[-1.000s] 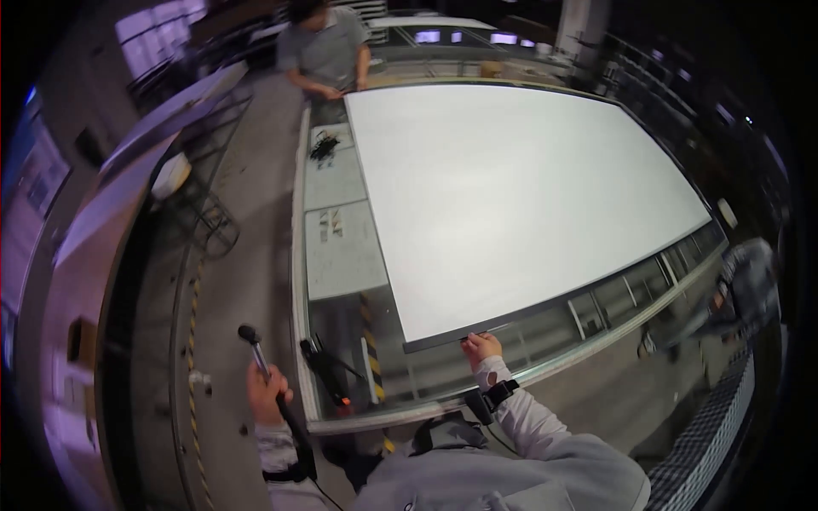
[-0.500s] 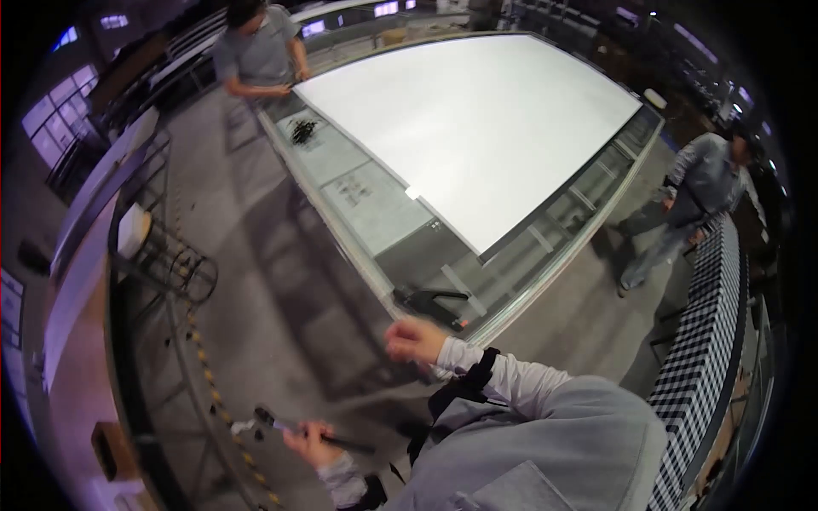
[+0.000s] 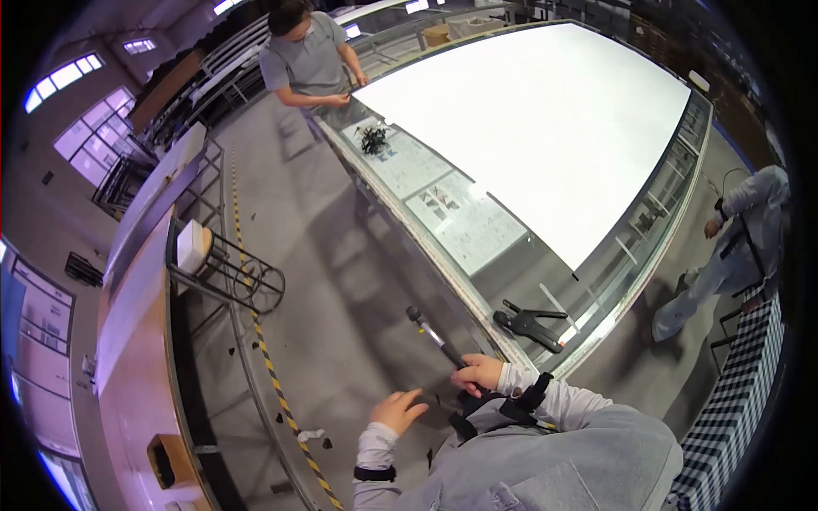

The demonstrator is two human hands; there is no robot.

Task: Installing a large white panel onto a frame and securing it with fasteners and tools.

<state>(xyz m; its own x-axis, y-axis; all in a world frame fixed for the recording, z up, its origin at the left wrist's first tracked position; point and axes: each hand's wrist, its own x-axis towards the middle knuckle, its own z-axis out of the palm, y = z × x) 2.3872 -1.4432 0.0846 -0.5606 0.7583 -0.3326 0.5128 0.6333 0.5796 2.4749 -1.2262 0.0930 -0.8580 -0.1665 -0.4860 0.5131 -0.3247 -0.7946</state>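
Metal tool: a slim rod-shaped tool (image 3: 434, 335) with a dark round head on its far end and a shiny, smooth shaft; the near end is hidden inside the right hand.
Direction of the tool: its long axis runs diagonally, from the right hand up and to the left; the dark head points away from the person, toward the grey floor beside the table edge.
Place of the tool: it is in the air over the concrete floor (image 3: 324, 281), just beside the near corner of the long table (image 3: 477, 307).
Right hand: the right hand (image 3: 479, 372) is closed as a fist around the lower end of the tool, the fingers fully wrapped.
Left hand: the left hand (image 3: 398, 410) is loosely open, the fingers a little spread, and it holds nothing; it is near the right hand but apart from the tool.
Table: a very long frame with a flat, matt white sheet (image 3: 545, 119) on top and a glassy grey border.
Black clamp: a black plastic clamp (image 3: 530, 324) lies on the grey border, near the right hand, not touching it.
Paper sheets: printed sheets (image 3: 464, 223) lie flat on the border.
Other people: one person (image 3: 308, 60) in a grey shirt stands at the far end of the table; another person (image 3: 724, 255) in light grey clothes stands at the right side.
Floor marking: a yellow-black striped line (image 3: 271, 366) crosses the floor.
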